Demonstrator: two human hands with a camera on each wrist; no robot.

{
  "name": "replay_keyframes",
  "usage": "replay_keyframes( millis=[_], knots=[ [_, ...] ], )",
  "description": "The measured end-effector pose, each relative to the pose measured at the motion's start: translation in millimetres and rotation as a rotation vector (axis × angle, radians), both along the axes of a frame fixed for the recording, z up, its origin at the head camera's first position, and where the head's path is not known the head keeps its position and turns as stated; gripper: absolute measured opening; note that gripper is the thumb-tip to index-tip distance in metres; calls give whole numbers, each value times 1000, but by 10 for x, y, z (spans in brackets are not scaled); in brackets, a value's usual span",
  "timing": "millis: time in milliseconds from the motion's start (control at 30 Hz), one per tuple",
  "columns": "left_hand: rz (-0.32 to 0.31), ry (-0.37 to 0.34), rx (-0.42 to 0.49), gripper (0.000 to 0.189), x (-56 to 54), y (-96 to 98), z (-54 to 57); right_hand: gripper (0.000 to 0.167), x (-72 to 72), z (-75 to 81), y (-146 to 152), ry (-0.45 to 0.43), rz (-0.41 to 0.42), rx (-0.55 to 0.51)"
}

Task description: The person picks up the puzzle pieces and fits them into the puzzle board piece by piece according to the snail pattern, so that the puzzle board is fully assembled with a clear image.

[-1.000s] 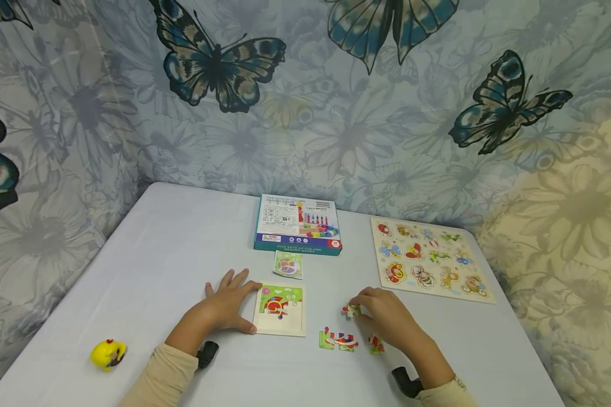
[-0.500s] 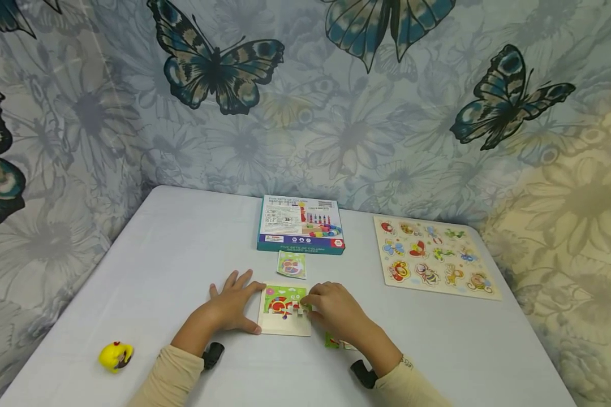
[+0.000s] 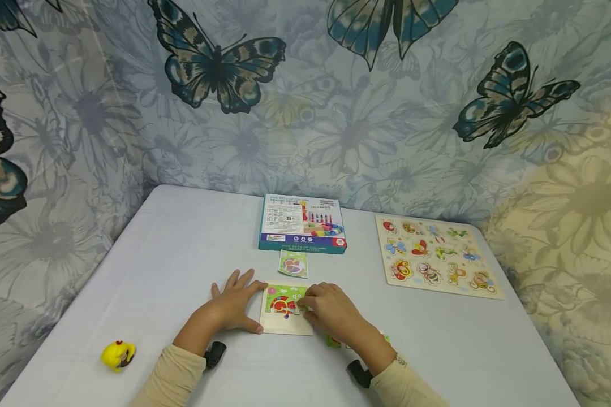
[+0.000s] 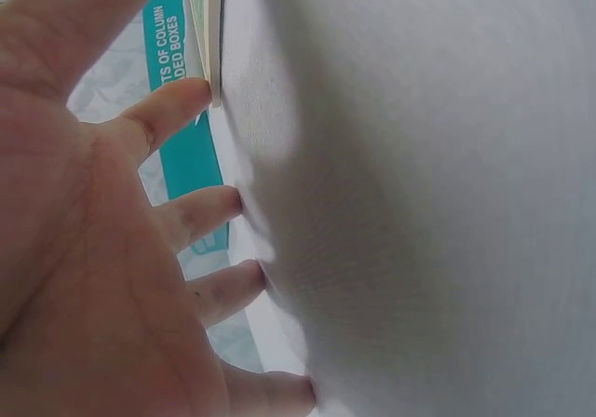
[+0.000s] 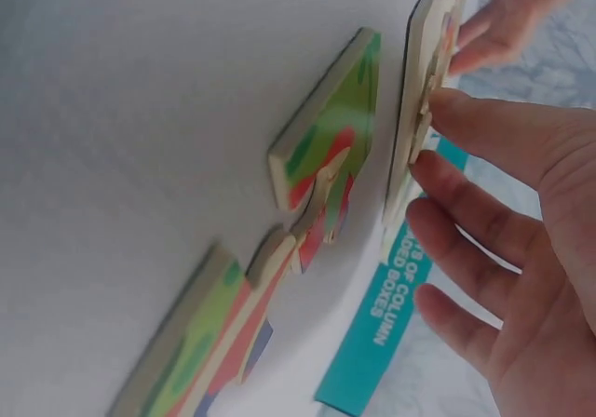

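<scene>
A small wooden puzzle board, its upper part filled with green and red picture pieces, lies in the middle of the table. My left hand is spread flat beside it, thumb and index fingertip touching its left edge. Over the board's right side, my right hand pinches a puzzle piece between thumb and index finger. That piece is mostly covered by the fingers in the head view. Loose puzzle pieces in green and red lie on the table under the right wrist, partly hidden by it in the head view.
Behind the board lie a small picture card and a flat teal-edged box. A larger wooden board with insect pictures lies at the back right. A yellow toy sits at the front left. Patterned walls border the table.
My right hand has lifted the puzzle piece from the table at right and brought it left onto the board's right side. The left hand has kept its place at the board's edge.
</scene>
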State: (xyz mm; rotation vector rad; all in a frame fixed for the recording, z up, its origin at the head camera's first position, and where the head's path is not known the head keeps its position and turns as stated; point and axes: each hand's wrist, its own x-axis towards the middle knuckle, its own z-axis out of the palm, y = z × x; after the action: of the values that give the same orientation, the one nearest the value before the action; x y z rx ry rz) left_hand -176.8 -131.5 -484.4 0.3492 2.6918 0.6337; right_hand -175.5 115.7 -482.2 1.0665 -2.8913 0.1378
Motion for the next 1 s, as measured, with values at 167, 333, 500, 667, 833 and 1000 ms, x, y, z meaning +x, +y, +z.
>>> replay_keyframes(
  millis=[167, 333, 500, 667, 833, 1000],
  knots=[
    [1, 4, -3, 90, 1, 9, -13, 20, 4, 0, -15, 4, -19, 0],
    [5, 1, -2, 90, 2, 14, -5, 19, 1, 4, -28, 0, -27, 13],
    [3, -3, 6, 90, 9, 10, 6, 19, 8, -8, -30, -16, -33, 0],
    [-3, -5, 12, 89, 14, 11, -18, 21, 18, -22, 1, -44, -14, -8],
    [-4, -8, 12, 90, 4, 22, -22, 24, 49, 34, 94, -55, -3, -28],
    [-10, -9, 7, 90, 1, 5, 6, 25, 126, 93, 242, -80, -30, -25]
  ],
)
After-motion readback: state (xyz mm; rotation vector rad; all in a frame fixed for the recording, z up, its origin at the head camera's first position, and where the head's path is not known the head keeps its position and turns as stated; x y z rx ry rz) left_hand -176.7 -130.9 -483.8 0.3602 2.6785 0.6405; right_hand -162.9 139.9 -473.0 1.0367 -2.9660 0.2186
